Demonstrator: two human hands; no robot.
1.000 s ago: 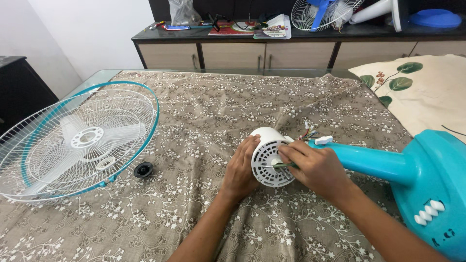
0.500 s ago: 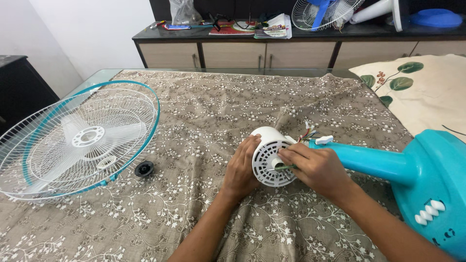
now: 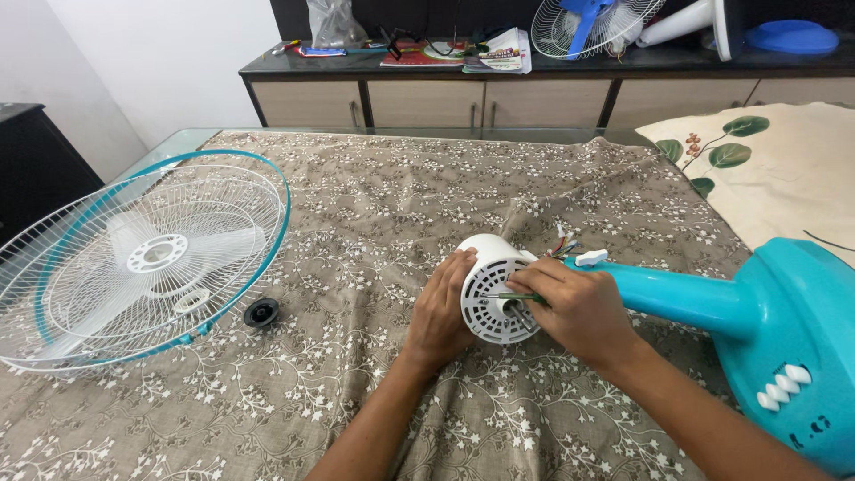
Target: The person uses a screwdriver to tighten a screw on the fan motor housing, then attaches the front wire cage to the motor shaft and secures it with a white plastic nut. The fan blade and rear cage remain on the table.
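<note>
Motor housing (image 3: pixel 492 287) steadied by left hand (image 3: pixel 441 312), right hand (image 3: pixel 574 307) gripping screwdriver (image 3: pixel 515 297) at rear cover; guard (image 3: pixel 142 258) already off.

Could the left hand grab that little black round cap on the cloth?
Probably yes. The left hand rests on the white motor housing, and only bare cloth lies between it and the black cap.

Clear plastic bag (image 3: pixel 331 21) on sideboard (image 3: pixel 267 64)
</note>
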